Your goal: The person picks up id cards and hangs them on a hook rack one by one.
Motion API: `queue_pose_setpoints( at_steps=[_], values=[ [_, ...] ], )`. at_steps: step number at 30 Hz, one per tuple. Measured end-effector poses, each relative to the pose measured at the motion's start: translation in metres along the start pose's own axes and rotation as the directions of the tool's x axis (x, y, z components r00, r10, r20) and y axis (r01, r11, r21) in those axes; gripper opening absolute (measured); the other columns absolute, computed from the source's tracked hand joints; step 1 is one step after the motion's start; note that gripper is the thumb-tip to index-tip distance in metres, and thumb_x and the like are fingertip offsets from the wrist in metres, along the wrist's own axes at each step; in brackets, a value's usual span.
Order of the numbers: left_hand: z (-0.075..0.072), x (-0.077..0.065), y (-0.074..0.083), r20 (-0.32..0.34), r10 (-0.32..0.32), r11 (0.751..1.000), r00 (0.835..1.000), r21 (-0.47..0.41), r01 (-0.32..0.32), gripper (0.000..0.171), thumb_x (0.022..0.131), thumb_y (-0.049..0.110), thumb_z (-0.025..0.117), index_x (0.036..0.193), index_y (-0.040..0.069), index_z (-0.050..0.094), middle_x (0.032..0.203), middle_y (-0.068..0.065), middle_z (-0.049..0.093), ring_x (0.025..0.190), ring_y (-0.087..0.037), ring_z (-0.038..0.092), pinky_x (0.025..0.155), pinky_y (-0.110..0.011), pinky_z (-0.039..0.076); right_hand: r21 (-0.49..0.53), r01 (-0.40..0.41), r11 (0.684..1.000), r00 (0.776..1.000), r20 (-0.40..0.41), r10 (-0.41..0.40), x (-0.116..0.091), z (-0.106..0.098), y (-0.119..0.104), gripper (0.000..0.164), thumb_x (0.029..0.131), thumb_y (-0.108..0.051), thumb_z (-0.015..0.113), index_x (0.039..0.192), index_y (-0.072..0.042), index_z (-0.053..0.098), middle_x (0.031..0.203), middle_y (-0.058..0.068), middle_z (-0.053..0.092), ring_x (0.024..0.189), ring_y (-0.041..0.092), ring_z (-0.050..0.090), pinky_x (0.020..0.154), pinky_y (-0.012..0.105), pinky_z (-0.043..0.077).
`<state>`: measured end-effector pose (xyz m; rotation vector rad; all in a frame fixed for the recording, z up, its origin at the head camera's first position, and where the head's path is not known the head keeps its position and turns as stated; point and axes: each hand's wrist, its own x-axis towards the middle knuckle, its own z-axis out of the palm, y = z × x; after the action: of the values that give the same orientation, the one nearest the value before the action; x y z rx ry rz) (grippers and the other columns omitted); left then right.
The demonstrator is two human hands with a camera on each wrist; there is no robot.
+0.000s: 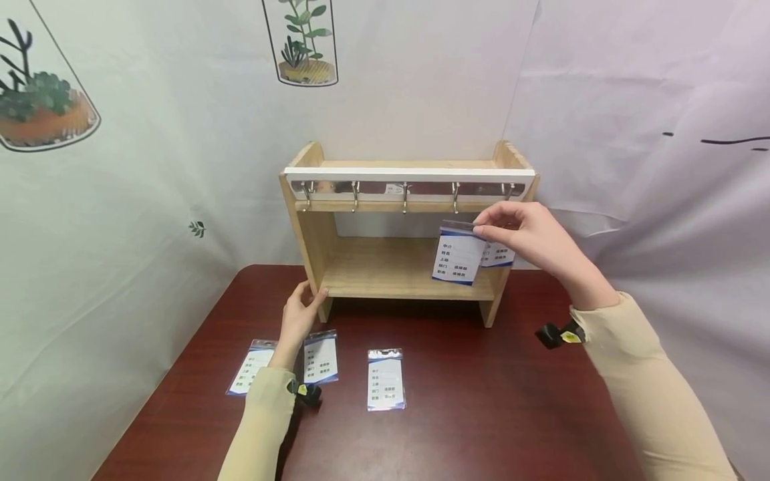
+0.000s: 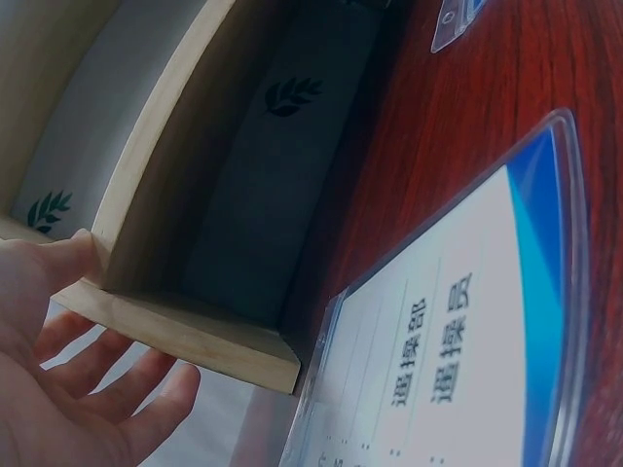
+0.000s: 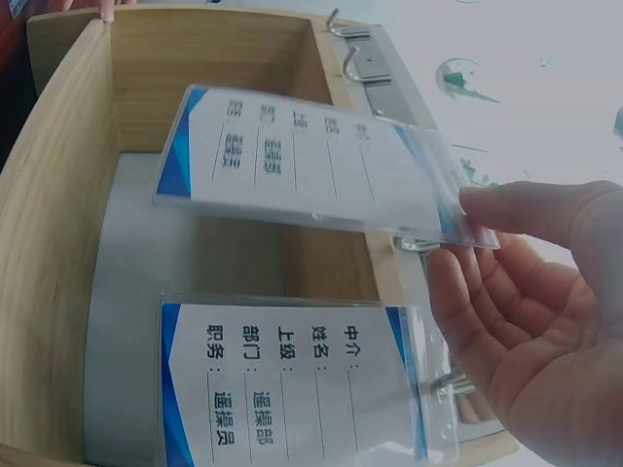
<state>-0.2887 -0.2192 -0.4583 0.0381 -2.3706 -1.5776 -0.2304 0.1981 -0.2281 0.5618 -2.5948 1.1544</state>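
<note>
My right hand (image 1: 535, 234) pinches the top edge of a clear badge holder (image 1: 457, 257) with a white and blue printed card inside. The badge hangs in front of the wooden shelf rack (image 1: 385, 270), below the hook rail. In the right wrist view a second badge holder (image 3: 292, 389) hangs at the rail's end hook, beside the held one; from the head camera it is partly covered by my hand. My left hand (image 1: 299, 317) grips the rack's left side panel low down, thumb on the front edge and fingers on the outer side.
A white rail with several metal hooks (image 1: 405, 197) runs across the rack's upper front. On the dark red table (image 1: 469, 401) lie three more badges: one at the left (image 1: 249, 367), one by my left wrist (image 1: 321, 361), one nearer the middle (image 1: 385, 384). Patterned cloth hangs behind.
</note>
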Motion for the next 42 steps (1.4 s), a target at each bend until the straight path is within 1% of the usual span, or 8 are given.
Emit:
queue_pose_setpoints(
  at_steps=[7,11,15,21,28,32,37,42],
  values=[
    [0.000,0.001,-0.001,0.002,0.002,1.000,1.000,-0.006,-0.002,0.062,0.095,0.044,0.070,0.140,0.005,0.053,0.131,-0.024,0.063,0.121,-0.036,0.060,0.100,-0.050,0.049,-0.024,0.029,0.999,0.999,-0.033,-0.029,0.009,0.006,0.001,0.014,0.092,-0.023,0.075,0.100,-0.012,0.075,0.088,0.002,0.072,0.078,0.014,0.062,0.069,0.023,0.045],
    [0.000,0.001,-0.002,0.000,0.007,1.000,1.000,-0.014,-0.007,0.062,0.095,0.043,0.070,0.140,0.005,0.053,0.131,-0.024,0.063,0.121,-0.035,0.061,0.100,-0.049,0.049,-0.048,0.035,0.998,0.998,-0.040,-0.037,0.013,0.009,0.002,0.014,0.093,-0.023,0.075,0.100,-0.011,0.075,0.090,0.002,0.073,0.079,0.012,0.063,0.070,0.023,0.046],
    [0.000,0.001,-0.001,-0.004,0.016,1.000,1.000,-0.013,-0.016,0.060,0.095,0.041,0.070,0.139,0.005,0.054,0.129,-0.023,0.064,0.119,-0.035,0.061,0.100,-0.049,0.050,-0.063,0.038,0.997,0.998,-0.045,-0.040,0.015,0.011,0.000,0.014,0.093,-0.023,0.074,0.100,-0.011,0.075,0.090,0.003,0.073,0.079,0.011,0.064,0.071,0.023,0.045],
    [0.000,0.001,0.000,-0.006,0.016,1.000,1.000,-0.007,-0.016,0.058,0.096,0.039,0.070,0.140,0.004,0.054,0.128,-0.024,0.064,0.118,-0.035,0.062,0.099,-0.049,0.049,-0.078,0.020,0.997,0.998,-0.064,-0.025,0.020,0.017,0.002,0.010,0.092,-0.018,0.074,0.099,-0.011,0.076,0.088,0.002,0.074,0.079,0.012,0.064,0.071,0.023,0.045],
    [0.001,0.000,0.000,-0.005,0.010,1.000,1.000,-0.001,-0.010,0.059,0.095,0.041,0.070,0.139,0.005,0.055,0.127,-0.023,0.065,0.116,-0.034,0.061,0.099,-0.049,0.049,-0.123,0.023,0.992,0.996,-0.086,-0.034,0.023,0.022,0.004,0.008,0.092,-0.017,0.073,0.097,-0.012,0.076,0.086,0.002,0.073,0.079,0.016,0.063,0.071,0.028,0.044],
    [0.000,0.000,0.000,-0.004,0.011,1.000,1.000,0.001,-0.011,0.059,0.095,0.041,0.070,0.139,0.005,0.054,0.127,-0.022,0.065,0.116,-0.034,0.061,0.098,-0.049,0.049,-0.129,0.019,0.991,0.995,-0.097,-0.031,0.022,0.022,0.003,0.009,0.092,-0.018,0.073,0.098,-0.011,0.075,0.085,0.002,0.073,0.078,0.017,0.063,0.070,0.028,0.044],
    [0.001,0.000,0.001,-0.005,0.011,1.000,1.000,-0.006,-0.011,0.059,0.095,0.040,0.070,0.140,0.005,0.054,0.128,-0.023,0.064,0.116,-0.034,0.061,0.099,-0.049,0.049,-0.129,0.026,0.991,0.995,-0.091,-0.038,0.021,0.020,-0.001,0.010,0.092,-0.019,0.073,0.099,-0.011,0.075,0.086,0.002,0.073,0.078,0.016,0.063,0.070,0.027,0.044],
    [0.001,0.000,0.000,-0.006,0.011,1.000,1.000,-0.007,-0.011,0.059,0.095,0.041,0.070,0.140,0.005,0.054,0.128,-0.022,0.064,0.117,-0.034,0.062,0.098,-0.049,0.049,-0.104,0.038,0.994,0.996,-0.078,-0.046,0.021,0.018,-0.004,0.010,0.092,-0.020,0.074,0.099,-0.012,0.076,0.086,0.002,0.073,0.078,0.014,0.064,0.069,0.024,0.045]
  ],
)
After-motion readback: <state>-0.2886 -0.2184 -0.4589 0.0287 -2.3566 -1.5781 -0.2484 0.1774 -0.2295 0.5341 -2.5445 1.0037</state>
